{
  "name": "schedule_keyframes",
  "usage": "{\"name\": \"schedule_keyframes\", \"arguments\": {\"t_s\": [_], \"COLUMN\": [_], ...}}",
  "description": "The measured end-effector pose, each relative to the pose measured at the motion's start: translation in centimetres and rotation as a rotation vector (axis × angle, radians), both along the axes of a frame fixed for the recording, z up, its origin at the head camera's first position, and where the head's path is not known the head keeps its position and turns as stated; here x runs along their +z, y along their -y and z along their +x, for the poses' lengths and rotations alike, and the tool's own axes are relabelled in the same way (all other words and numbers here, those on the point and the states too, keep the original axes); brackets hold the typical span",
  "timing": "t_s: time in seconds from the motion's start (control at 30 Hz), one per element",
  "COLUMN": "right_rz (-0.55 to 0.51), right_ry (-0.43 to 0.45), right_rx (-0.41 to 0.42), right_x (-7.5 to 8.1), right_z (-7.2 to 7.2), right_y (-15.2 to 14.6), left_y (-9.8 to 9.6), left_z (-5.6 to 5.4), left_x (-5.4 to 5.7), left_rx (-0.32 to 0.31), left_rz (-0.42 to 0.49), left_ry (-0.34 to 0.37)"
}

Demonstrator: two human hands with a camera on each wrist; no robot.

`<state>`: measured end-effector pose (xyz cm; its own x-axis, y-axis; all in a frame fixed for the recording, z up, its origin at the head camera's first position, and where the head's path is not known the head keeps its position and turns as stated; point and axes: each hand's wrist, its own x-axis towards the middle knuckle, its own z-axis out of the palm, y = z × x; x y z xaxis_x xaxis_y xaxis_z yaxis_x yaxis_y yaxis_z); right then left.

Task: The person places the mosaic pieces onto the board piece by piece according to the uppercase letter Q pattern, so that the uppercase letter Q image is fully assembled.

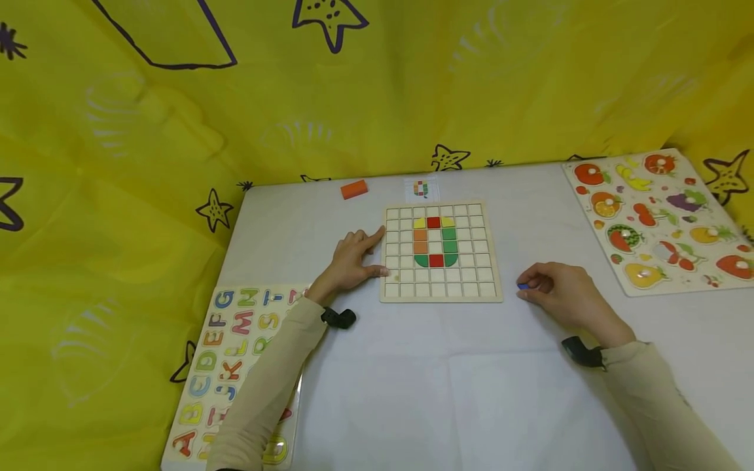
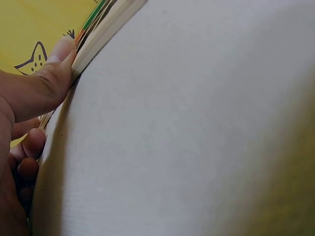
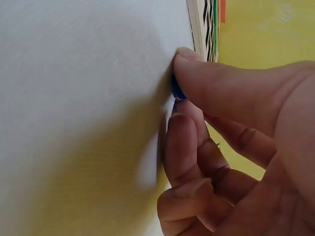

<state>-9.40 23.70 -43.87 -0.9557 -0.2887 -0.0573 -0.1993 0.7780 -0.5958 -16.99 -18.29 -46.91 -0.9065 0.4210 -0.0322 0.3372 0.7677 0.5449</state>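
A wooden grid board [image 1: 476, 288] lies on the white table, with red, yellow, orange and green tiles forming a ring around a bare square. My left hand [image 1: 349, 260] is at the board's left edge, its thumb and forefinger spread apart and touching the rim; the left wrist view shows the thumb [image 2: 47, 86] against the edge. To the right of the board, low over the table, my right hand [image 1: 559, 291] pinches a small blue tile [image 1: 523, 286] between thumb and fingers. Most of that tile [image 3: 177, 89] is hidden by the thumb in the right wrist view.
Behind the board lies a small pattern card [image 1: 434, 191], with an orange block [image 1: 354, 190] to its left. An alphabet puzzle board [image 1: 203, 373] sits under the left forearm. At the right is a fruit puzzle board [image 1: 660, 226]. A yellow curtain [image 1: 377, 111] hangs behind the table.
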Motion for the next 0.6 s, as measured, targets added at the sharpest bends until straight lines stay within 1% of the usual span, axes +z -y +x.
{"name": "schedule_keyframes", "arguments": {"t_s": [0.17,0.4,0.5,0.6], "right_rz": [-0.009,-0.045,-0.06,-0.089], "right_ry": [-0.013,-0.098,-0.105,-0.109], "right_rx": [0.021,0.036,0.025,-0.02], "right_x": [-0.01,-0.41,-0.5,-0.53], "right_z": [0.09,0.15,0.18,0.16], "right_y": [0.15,-0.04,-0.05,0.06], "left_y": [0.03,0.09,0.11,0.07], "left_z": [0.07,0.15,0.17,0.15], "left_x": [0.03,0.19,0.15,0.12], "left_rx": [-0.001,-0.002,-0.003,-0.006], "left_rz": [0.009,0.006,0.006,0.015], "left_ry": [0.0,0.0,-0.004,-0.003]}}
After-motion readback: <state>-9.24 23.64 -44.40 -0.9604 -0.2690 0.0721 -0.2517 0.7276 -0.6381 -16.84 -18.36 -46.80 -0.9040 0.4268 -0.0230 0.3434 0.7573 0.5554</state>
